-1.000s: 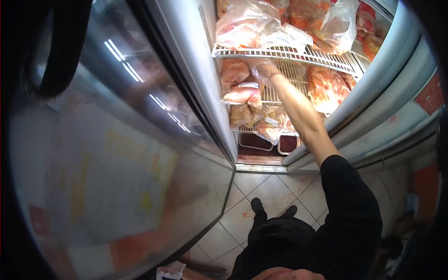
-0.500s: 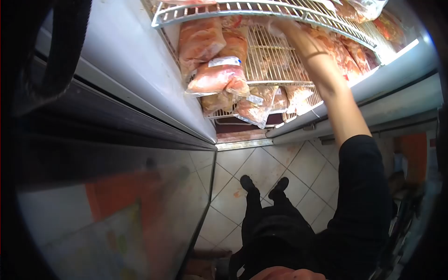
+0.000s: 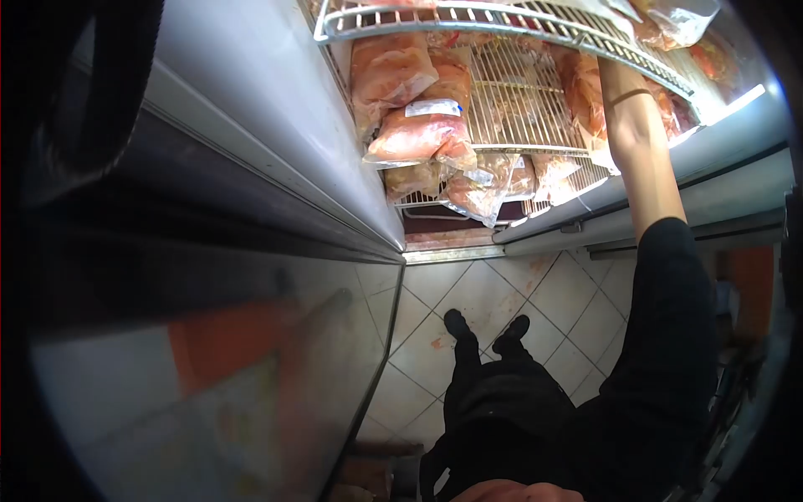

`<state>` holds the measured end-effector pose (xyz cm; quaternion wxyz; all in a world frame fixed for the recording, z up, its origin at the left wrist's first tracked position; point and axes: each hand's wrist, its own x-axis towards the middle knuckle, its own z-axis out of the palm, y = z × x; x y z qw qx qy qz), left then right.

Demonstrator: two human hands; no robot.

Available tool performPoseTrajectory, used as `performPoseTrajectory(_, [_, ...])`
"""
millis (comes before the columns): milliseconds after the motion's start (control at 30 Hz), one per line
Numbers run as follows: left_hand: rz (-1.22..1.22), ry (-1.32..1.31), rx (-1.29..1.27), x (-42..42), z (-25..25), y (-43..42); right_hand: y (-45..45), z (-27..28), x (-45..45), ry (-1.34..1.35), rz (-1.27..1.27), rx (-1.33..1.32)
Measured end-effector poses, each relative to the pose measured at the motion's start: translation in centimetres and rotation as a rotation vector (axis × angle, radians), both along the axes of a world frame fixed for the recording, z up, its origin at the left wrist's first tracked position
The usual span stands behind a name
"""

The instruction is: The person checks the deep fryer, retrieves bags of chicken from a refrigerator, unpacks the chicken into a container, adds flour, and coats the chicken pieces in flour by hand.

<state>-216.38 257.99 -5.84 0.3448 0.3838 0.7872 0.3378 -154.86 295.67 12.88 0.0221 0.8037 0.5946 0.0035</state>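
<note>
My right forearm [image 3: 640,134] reaches into the lit fridge, under the upper wire shelf [image 3: 502,18]. The hand at its end is hidden behind the shelf's front rim, so its fingers do not show. Closest to it are bags of raw meat [image 3: 579,88] on the right side of the middle wire shelf [image 3: 523,100]. On that shelf's left lie stacked clear bags of pale pink meat [image 3: 422,138], one with a white label [image 3: 433,107]. My left hand is out of view.
Below, more bagged meat [image 3: 481,188] sits on a lower shelf. The dark fridge door [image 3: 251,360] stands open on the left, reflecting the room. My shoes [image 3: 458,322] are on the tiled floor [image 3: 418,356], which has reddish stains. More bags [image 3: 669,21] lie up top.
My right arm has shifted to the right, from the shelf's middle toward the bags on the right side. The view has swung slightly left; the bags on the left look unmoved.
</note>
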Motion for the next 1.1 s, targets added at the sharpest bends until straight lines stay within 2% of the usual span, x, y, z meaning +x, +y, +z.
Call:
performPoseTrajectory(233, [-0.062, -0.017, 0.015, 0.4, 0.5, 0.2, -1.8, 0.3, -1.4, 0.018, -0.011, 0.172])
performPoseTrajectory(400, [-0.116, -0.021, 0.020, 2.2, 0.7, 0.8, -4.4, -2.7, -8.8, -0.151, 0.192, 0.579])
performPoseTrajectory(433, [-0.126, -0.021, 0.018, 2.4, 0.7, 0.9, -5.2, 0.6, -13.4, 0.032, 0.092, 0.328])
performPoseTrajectory(467, [-0.144, -0.022, 0.009, 2.7, 0.9, 0.9, -2.1, -6.0, -14.0, 0.068, 0.133, 0.922])
performPoseTrajectory(567, [-0.181, -0.027, 0.000, 3.4, 1.2, 1.1, -6.2, 0.6, -17.8, 0.625, 0.093, 0.377])
performPoseTrajectory(600, [-0.183, -0.029, 0.000, 3.6, 1.1, 1.2, -6.4, 3.4, -18.2, 0.610, -0.029, 0.389])
performPoseTrajectory(633, [-0.180, -0.034, -0.003, 3.6, 1.0, 1.2, -5.4, 3.3, -16.1, 0.545, -0.064, 0.406])
performPoseTrajectory(700, [-0.175, -0.036, -0.017, 3.8, 1.0, 1.3, -2.3, 0.3, -9.8, 0.402, -0.116, 0.393])
performPoseTrajectory(833, [-0.149, -0.027, -0.045, 4.5, 0.5, 1.5, 0.0, -3.8, -2.5, 0.270, -0.178, 0.122])
performPoseTrajectory(933, [-0.125, -0.012, -0.075, 4.8, 0.3, 1.6, -1.4, -5.7, -1.5, 0.263, -0.180, -0.019])
performPoseTrajectory(1100, [-0.104, -0.003, -0.114, 5.5, 0.5, 1.7, -2.5, -7.6, -2.0, 0.284, -0.189, -0.059])
